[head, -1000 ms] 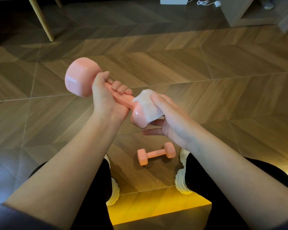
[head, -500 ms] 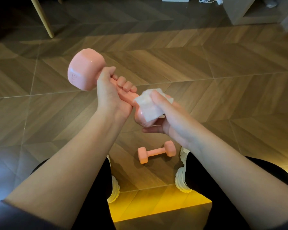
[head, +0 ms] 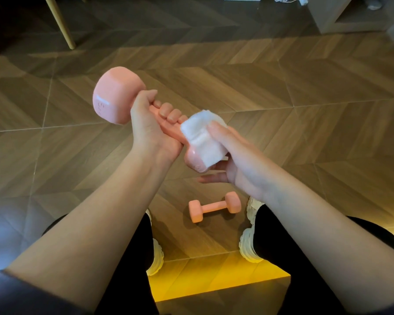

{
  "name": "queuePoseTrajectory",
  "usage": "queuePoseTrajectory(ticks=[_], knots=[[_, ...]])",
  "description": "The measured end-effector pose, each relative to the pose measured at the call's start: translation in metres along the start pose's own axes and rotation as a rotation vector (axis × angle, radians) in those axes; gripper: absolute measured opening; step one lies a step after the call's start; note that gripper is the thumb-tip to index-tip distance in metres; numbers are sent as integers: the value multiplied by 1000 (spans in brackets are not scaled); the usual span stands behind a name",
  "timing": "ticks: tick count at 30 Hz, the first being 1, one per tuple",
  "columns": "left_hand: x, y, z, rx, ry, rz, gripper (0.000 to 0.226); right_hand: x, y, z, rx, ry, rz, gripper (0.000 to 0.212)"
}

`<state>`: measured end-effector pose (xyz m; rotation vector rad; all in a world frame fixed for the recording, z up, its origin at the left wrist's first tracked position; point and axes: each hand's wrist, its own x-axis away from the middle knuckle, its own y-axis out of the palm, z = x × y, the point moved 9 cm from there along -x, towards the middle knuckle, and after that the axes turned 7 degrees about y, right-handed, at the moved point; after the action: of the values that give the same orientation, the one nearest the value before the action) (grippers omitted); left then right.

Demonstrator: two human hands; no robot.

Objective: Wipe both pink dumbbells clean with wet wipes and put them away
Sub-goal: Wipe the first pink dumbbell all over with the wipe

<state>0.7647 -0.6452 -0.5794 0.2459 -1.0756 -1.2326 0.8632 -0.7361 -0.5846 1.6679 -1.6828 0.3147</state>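
Note:
My left hand (head: 150,130) grips the handle of a pink dumbbell (head: 114,96), held in the air and tilted, with its far head up to the left. My right hand (head: 234,160) wraps a folded white wet wipe (head: 203,139) around the dumbbell's near head, thumb pressing on top and fingers under it. That head is mostly hidden by the wipe. A second pink dumbbell (head: 214,208) lies on the wooden floor between my feet.
My white shoes (head: 248,248) stand either side of the floor dumbbell. Wooden chair legs (head: 62,26) rise at the far left. A low cabinet (head: 350,17) and a white cable with a plug (head: 289,0) are at the far right.
The wipe has slid up from the near head's end toward the handle junction. The held dumbbell has tilted and shifted a little.

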Motion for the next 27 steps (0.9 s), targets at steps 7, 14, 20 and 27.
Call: queuePoseTrajectory(ticks=[7,14,20,27], knots=[[1,-14,-5,-46,-2,60,30,6,-1,2,-4,-30,-36,48],[-3,-16,-4,-45,-27,82,30,3,0,-8,154,-146,95,36],[-4,-20,-2,0,-41,95,29,9,5,-7,142,-106,-106,57],[3,-9,-11,-89,-36,29,30,3,-5,-6,100,-130,149,31]])
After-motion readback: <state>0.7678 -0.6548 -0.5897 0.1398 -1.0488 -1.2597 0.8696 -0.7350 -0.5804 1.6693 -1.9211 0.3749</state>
